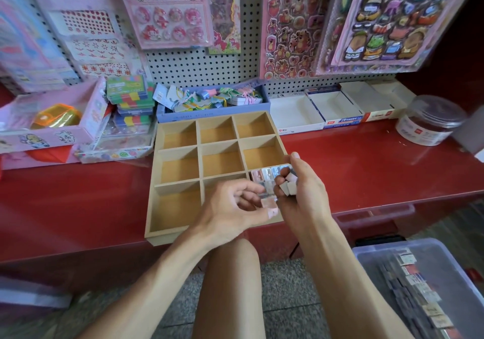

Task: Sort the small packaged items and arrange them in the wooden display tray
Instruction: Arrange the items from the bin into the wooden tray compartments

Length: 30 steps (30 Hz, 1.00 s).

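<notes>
Here, packets (269, 204) in both hands (264, 197).

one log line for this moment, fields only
left hand: pinches small pink packet | right hand: holds white packets | wooden nine-compartment tray: packets in near-right cell only

I see bright, even daylight, mostly from the right; soft shadows only. Glare streaks on the glossy red shelf (366, 160) and on the hanging sticker sheets (392, 19). Wide-angle bending at the edges. Slight motion blur on both hands, corners soft.
</notes>
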Available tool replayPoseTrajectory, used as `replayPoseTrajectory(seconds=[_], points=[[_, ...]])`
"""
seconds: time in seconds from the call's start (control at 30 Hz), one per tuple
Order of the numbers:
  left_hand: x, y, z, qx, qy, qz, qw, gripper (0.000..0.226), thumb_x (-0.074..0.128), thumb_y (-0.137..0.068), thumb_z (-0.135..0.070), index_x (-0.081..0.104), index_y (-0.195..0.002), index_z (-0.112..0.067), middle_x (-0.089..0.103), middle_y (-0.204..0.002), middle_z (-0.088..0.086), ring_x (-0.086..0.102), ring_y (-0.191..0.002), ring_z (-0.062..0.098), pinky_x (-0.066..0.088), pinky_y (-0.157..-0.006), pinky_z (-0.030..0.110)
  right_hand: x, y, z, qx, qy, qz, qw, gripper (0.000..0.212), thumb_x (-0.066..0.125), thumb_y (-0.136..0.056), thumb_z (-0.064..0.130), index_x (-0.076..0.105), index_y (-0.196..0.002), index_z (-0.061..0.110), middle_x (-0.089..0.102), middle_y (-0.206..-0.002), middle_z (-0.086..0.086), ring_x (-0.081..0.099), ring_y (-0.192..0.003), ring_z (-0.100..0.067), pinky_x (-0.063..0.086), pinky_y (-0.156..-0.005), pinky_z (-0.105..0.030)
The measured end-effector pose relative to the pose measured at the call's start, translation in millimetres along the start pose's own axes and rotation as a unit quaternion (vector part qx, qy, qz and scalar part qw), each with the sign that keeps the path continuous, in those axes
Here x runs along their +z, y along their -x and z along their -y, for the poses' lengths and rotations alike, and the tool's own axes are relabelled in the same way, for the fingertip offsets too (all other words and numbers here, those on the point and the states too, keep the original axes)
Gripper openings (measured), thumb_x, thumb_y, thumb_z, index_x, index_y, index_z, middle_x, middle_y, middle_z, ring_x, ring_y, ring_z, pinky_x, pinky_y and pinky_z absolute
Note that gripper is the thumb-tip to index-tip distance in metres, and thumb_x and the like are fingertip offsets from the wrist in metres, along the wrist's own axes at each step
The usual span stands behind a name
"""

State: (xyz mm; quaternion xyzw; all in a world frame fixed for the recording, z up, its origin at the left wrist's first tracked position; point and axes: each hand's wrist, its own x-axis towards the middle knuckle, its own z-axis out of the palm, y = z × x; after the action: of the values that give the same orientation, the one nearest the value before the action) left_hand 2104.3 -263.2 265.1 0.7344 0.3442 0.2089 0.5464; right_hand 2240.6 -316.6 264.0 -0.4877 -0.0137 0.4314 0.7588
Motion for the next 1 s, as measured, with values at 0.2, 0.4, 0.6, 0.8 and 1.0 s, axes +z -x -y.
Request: replayPoseTrajectory(seconds=[0.2, 0.4, 0.6, 0.8, 1.0], points=[[-42.1, -10.2, 22.9, -0.009, -0.281, -0.064, 0.957, 0.018, 0.079, -0.078, -0.032, 0.075, -0.095, -0.034, 0.066, -0.085, -0.02, 0.061, -0.072, -0.001, 0.052, -0.066, 0.028, -8.7, -0.7, 10.0, -0.005, 0.025, -0.002, 1.0, 0.015, 0.062, -0.098, 0.022, 0.064, -0.095, 0.008, 0.052, -0.065, -0.001, 0.048, -0.05, -0.01, 0.037, -0.048, -0.021], [-39.9, -26.7, 36.8, 0.045, -0.467, -0.05, 0.882, 0.009, 0.069, -0.086, -0.027, 0.065, -0.08, -0.031, 0.059, -0.081, -0.007, 0.06, -0.082, 0.018, 0.044, -0.074, 0.033, -15.4, 3.9, 5.1, -0.004, 0.035, 0.001, 0.999, 0.014, 0.062, -0.098, 0.019, 0.064, -0.094, 0.006, 0.051, -0.063, -0.003, 0.047, -0.05, -0.01, 0.037, -0.05, -0.023], [-37.0, -33.5, 44.1, 0.075, -0.534, -0.064, 0.839, 0.006, 0.066, -0.089, -0.025, 0.071, -0.086, -0.022, 0.07, -0.086, -0.002, 0.062, -0.087, 0.02, 0.043, -0.083, 0.034, -17.1, 5.8, 4.6, -0.008, 0.051, 0.004, 0.999, 0.017, 0.059, -0.1, 0.02, 0.066, -0.09, 0.007, 0.052, -0.063, -0.002, 0.049, -0.052, -0.01, 0.039, -0.052, -0.022], [-42.3, -39.6, 46.5, 0.111, -0.536, -0.037, 0.836, 0.01, 0.068, -0.09, -0.024, 0.076, -0.087, -0.02, 0.071, -0.083, 0.002, 0.064, -0.081, 0.022, 0.05, -0.081, 0.035, -17.5, 5.7, 3.2, -0.002, 0.062, 0.013, 0.998, 0.017, 0.058, -0.1, 0.02, 0.066, -0.091, 0.007, 0.053, -0.065, -0.002, 0.048, -0.053, -0.011, 0.036, -0.058, -0.027], [-41.5, -38.6, 45.8, 0.121, -0.535, -0.034, 0.835, 0.011, 0.066, -0.09, -0.024, 0.073, -0.085, -0.017, 0.064, -0.079, 0.0, 0.062, -0.081, 0.021, 0.051, -0.068, 0.034, -17.3, 5.2, -1.9, 0.006, 0.06, 0.018, 0.998, 0.018, 0.056, -0.102, 0.023, 0.061, -0.092, 0.009, 0.052, -0.066, -0.002, 0.048, -0.051, -0.012, 0.036, -0.053, -0.025]])
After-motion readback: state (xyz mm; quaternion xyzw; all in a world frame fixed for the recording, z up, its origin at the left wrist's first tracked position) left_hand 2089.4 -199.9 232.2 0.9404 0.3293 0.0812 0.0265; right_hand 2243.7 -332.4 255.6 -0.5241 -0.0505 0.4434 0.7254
